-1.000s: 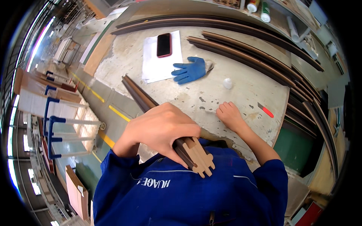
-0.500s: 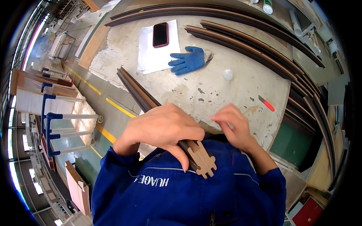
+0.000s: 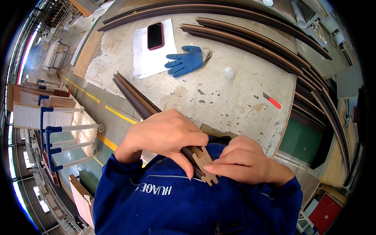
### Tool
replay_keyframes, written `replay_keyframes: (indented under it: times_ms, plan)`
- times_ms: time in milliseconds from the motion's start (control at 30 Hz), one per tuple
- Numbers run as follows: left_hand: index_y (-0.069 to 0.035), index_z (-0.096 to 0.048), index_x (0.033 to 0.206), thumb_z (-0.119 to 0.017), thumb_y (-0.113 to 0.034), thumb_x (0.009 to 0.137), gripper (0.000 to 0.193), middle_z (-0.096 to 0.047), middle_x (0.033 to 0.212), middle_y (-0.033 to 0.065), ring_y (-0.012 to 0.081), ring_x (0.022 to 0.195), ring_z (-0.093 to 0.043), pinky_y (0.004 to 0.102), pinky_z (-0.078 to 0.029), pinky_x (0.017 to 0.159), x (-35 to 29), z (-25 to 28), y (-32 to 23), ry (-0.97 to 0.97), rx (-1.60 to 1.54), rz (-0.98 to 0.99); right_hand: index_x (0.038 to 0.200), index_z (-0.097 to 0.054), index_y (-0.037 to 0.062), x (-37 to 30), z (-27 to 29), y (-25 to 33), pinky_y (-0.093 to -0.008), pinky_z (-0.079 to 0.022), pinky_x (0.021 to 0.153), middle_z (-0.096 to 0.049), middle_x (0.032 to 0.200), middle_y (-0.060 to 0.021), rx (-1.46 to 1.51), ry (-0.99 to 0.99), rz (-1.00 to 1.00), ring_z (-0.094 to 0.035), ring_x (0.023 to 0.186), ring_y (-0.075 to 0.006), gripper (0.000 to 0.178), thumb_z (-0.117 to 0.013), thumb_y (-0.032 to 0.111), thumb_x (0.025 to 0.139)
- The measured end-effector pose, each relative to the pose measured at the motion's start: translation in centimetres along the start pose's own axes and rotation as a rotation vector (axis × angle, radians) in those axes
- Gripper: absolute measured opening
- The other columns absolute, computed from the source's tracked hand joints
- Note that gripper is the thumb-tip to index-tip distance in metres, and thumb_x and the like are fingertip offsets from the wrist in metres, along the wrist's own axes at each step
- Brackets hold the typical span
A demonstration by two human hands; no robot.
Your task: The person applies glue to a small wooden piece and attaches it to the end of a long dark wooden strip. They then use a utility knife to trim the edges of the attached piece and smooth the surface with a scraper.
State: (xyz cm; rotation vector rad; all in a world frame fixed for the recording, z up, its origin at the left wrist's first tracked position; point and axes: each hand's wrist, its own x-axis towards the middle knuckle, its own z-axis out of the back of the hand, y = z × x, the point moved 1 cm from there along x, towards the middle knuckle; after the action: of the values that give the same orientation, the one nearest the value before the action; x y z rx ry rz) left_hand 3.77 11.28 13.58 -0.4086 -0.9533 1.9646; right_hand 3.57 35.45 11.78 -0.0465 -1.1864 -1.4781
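Observation:
My left hand (image 3: 170, 135) is wrapped over a bundle of long dark-brown moulding strips (image 3: 136, 95), close to their near end. The bundle slants from the table's left side down to my chest. Its light-brown cut end (image 3: 202, 157), with a notched, tongued profile, faces up beside my left thumb. My right hand (image 3: 244, 160) is closed in a pinch, thumb and fingertip against that cut end. Whatever lies between those fingertips is hidden.
On the worn table (image 3: 243, 105) lie white papers (image 3: 141, 58), a phone (image 3: 155, 36), a blue glove (image 3: 187, 61), a white bottle tip (image 3: 228, 73) and a red-handled knife (image 3: 275, 102). More dark strips (image 3: 243, 44) run along the back and right. Left stands a blue-cornered trolley (image 3: 72, 127).
My right hand has come down and left from beside the bundle, and its fingertips now meet the cut end. My left hand keeps its hold. The view has shifted slightly.

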Motion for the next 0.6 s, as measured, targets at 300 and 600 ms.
replay_keyframes:
  times_ms: [300, 600]
  plan:
    - [-0.009, -0.053, 0.082, -0.075, -0.061, 0.068, 0.059, -0.053, 0.063, 0.0062, 0.0319, 0.060, -0.057, 0.0389, -0.041, 0.048, 0.1, -0.1, 0.2, -0.008, -0.001, -0.024, 0.107, -0.069, 0.0003, -0.3, -0.2, 0.9, -0.0344, -0.049, 0.067, -0.057, 0.082, -0.0051, -0.082, -0.026, -0.004, -0.058, 0.076, -0.0227, 0.033, -0.073, 0.008, 0.076]
    - [-0.010, -0.055, 0.080, -0.076, -0.062, 0.067, 0.058, -0.049, 0.060, 0.0036, 0.0284, 0.055, -0.055, 0.0363, -0.040, 0.046, 0.1, -0.5, 0.3, -0.043, 0.022, -0.059, 0.109, -0.064, -0.0018, -0.5, 0.1, 1.3, -0.0367, -0.047, 0.070, -0.058, 0.090, -0.0076, -0.024, 0.051, 0.047, -0.058, 0.081, -0.0239, 0.031, -0.071, 0.006, 0.080]
